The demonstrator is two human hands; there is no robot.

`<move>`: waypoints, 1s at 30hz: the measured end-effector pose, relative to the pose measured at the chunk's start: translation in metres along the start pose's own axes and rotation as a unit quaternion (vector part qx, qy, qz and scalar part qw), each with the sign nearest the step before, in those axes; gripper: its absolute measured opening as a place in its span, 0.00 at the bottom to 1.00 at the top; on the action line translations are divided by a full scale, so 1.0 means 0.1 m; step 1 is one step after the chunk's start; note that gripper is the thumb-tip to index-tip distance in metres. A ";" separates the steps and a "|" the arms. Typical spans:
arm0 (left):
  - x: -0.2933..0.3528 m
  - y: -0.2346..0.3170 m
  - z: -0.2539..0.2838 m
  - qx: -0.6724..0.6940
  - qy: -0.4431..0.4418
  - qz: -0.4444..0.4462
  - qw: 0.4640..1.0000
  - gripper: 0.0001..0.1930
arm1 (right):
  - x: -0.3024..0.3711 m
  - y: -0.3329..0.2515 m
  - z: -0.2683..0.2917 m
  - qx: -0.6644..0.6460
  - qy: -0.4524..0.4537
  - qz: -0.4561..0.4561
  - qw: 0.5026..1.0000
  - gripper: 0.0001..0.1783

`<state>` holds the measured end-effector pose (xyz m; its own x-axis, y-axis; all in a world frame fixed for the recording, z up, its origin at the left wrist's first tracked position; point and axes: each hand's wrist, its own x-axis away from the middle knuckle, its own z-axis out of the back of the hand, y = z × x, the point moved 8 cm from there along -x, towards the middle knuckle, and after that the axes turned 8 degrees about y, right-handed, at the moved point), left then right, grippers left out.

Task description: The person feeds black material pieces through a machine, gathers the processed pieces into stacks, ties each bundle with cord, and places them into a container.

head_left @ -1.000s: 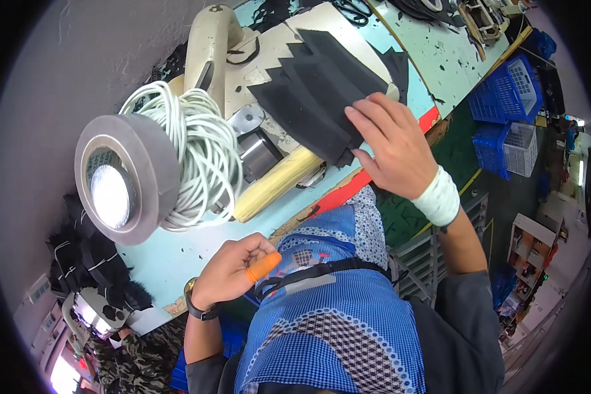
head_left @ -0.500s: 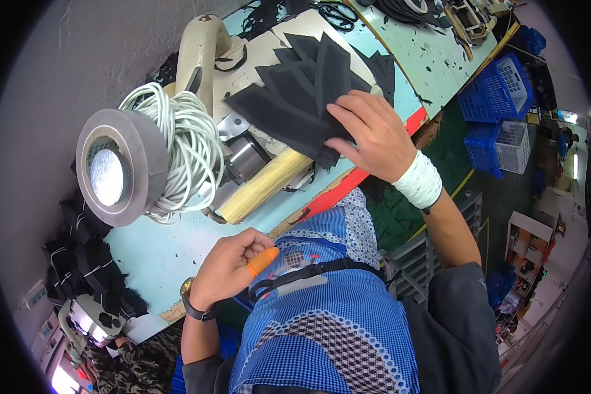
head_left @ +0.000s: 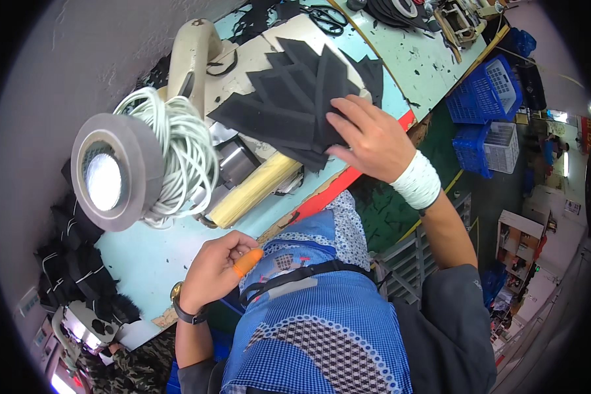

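Observation:
A fanned pile of black fabric pieces (head_left: 279,95) with pointed ends lies over the pale bed of a sewing machine (head_left: 194,56). At its right edge my right hand (head_left: 374,141), its wrist wrapped in white cord, holds one of the upper pieces; the thumb is partly lost against the black. Down by the table's front edge, above my apron, hangs my left hand (head_left: 213,269). Its fingers are curled with nothing visible in them, and an orange finger cot (head_left: 247,262) covers the thumb. A yellow roll (head_left: 253,190) lies between my hands, below the pile.
A big grey tape roll (head_left: 132,172) and a coil of white cord (head_left: 187,154) rise at the left. Black scissors (head_left: 327,20) lie behind the pile. Bundled black pieces (head_left: 82,262) sit at the far left. Blue baskets (head_left: 482,92) stand beyond the table at the right.
The upper black piece under my right hand has shifted slightly toward me and to the right over the pile. The whole view has moved a little; my left hand keeps its curled pose.

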<state>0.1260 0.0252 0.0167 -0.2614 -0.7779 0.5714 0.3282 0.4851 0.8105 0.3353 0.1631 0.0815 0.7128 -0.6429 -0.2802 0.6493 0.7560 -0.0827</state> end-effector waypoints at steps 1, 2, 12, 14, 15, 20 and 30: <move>-0.01 0.01 0.01 -0.001 0.002 0.002 1.000 0.08 | 0.03 0.02 0.01 -0.003 0.001 0.000 1.000 0.24; -0.02 0.03 0.00 -0.004 -0.001 -0.004 1.000 0.08 | 0.07 0.05 0.03 -0.008 0.011 0.002 1.000 0.22; 0.22 0.56 0.26 -0.046 0.224 -0.262 0.938 0.15 | 0.15 -0.52 1.08 -0.204 0.191 -0.152 0.948 0.16; 0.29 0.81 0.31 -0.095 0.289 -0.302 0.903 0.20 | 0.13 -0.70 0.82 -0.382 0.108 -0.171 0.902 0.14; 0.24 0.79 0.32 -0.100 0.290 -0.300 0.903 0.20 | 0.09 -0.77 0.69 -0.405 0.081 -0.194 0.890 0.12; 0.02 0.10 0.16 0.058 0.075 -0.020 0.995 0.13 | 0.13 -0.85 -0.18 -0.506 0.048 -0.379 0.773 0.07; -0.15 -0.47 0.55 0.184 0.131 0.109 0.968 0.13 | 0.11 -0.92 -0.46 -0.486 -0.027 -0.279 0.828 0.08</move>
<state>0.0641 0.0362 -0.0233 0.0325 -0.6918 0.7214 -0.0090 0.7215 0.6923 0.2718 0.0922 0.0420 0.4016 -0.9101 0.1018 0.3805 0.0648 -0.9225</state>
